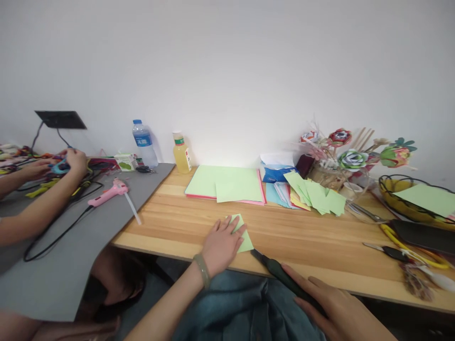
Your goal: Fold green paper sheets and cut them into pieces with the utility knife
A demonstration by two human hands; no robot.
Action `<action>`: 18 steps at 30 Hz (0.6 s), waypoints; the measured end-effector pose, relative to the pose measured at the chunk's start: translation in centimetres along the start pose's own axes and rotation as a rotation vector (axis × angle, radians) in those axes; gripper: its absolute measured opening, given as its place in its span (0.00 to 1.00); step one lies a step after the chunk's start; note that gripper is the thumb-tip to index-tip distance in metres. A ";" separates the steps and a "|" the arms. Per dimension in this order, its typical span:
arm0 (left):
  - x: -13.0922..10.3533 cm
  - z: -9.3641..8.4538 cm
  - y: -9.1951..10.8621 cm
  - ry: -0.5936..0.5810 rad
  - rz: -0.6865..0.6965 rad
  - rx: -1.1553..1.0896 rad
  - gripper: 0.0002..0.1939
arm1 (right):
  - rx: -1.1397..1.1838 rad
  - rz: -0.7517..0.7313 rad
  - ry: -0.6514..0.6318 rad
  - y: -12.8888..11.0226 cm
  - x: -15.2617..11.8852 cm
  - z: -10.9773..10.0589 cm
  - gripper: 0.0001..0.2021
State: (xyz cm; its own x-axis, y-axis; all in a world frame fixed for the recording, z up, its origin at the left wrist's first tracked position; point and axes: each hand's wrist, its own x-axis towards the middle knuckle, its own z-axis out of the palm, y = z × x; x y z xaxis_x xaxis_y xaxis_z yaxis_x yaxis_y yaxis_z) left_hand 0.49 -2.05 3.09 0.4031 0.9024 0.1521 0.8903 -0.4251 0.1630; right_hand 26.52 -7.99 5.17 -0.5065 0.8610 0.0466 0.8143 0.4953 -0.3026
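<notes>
My left hand lies flat on a small folded light-green paper near the front edge of the wooden table, fingers spread, pressing it down. A green bracelet circles that wrist. My right hand is low at the table's front edge, closed on the dark handle of a cutter knife whose tip points at the green paper. A stack of green and pink paper sheets lies further back.
Another person's hands work at the left over a grey mat with a pink glue gun and cables. Two bottles stand by the wall. Paper flowers, cut green squares, a wire basket and scissors crowd the right.
</notes>
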 end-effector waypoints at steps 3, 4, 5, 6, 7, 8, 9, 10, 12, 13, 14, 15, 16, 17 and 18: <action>0.0 0.1 0.0 0.001 0.000 0.005 0.20 | 0.013 0.021 -0.021 0.0 0.0 -0.1 0.24; 0.0 0.1 0.0 0.001 -0.001 0.005 0.20 | 0.021 0.031 -0.030 0.0 0.0 -0.2 0.24; 0.0 0.1 0.0 0.002 -0.002 0.005 0.20 | 0.030 0.041 -0.037 0.0 0.0 -0.2 0.24; 0.0 0.2 0.0 0.004 -0.003 0.004 0.20 | 0.038 0.049 -0.041 0.0 0.1 -0.2 0.24; 0.0 0.2 0.0 0.005 -0.003 0.004 0.20 | 0.044 0.056 -0.045 -0.1 0.1 -0.2 0.24; -0.1 0.2 0.0 0.006 -0.003 0.004 0.20 | 0.046 0.063 -0.047 -0.1 0.1 -0.3 0.24; -0.1 0.1 0.0 0.005 -0.003 0.005 0.20 | 0.049 0.066 -0.048 -0.2 0.2 -0.3 0.24; -0.1 0.1 0.0 0.002 -0.003 0.006 0.20 | 0.052 0.069 -0.046 -0.2 0.2 -0.4 0.24; -0.1 0.0 0.1 -0.001 -0.005 0.008 0.20 | 0.057 0.070 -0.041 -0.3 0.4 -0.4 0.24; -0.1 0.0 0.1 -0.003 -0.005 0.008 0.20 | 0.057 0.069 -0.039 -0.3 0.4 -0.5 0.23; -0.1 -0.1 0.1 -0.004 -0.005 0.008 0.20 | 0.052 0.068 -0.040 -0.3 0.5 -0.5 0.23; -0.1 -0.1 0.1 -0.004 -0.005 0.007 0.20 | 0.041 0.068 -0.045 -0.3 0.6 -0.4 0.23; -0.1 -0.1 0.2 -0.005 -0.003 0.005 0.20 | 0.028 0.067 -0.053 -0.3 0.7 -0.4 0.23; -0.1 -0.1 0.2 -0.006 -0.003 0.004 0.20 | 0.014 0.066 -0.065 -0.2 0.8 -0.3 0.24; -0.1 -0.1 0.2 -0.007 -0.002 0.003 0.20 | 0.002 0.065 -0.077 -0.2 0.9 -0.2 0.24</action>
State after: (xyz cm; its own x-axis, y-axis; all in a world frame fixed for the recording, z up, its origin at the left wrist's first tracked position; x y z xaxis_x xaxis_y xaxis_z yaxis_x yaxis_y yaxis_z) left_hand 0.55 -2.24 3.18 0.4027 0.9038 0.1448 0.8918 -0.4230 0.1606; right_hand 25.97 -7.33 5.51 -0.4727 0.8800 -0.0466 0.8457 0.4382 -0.3047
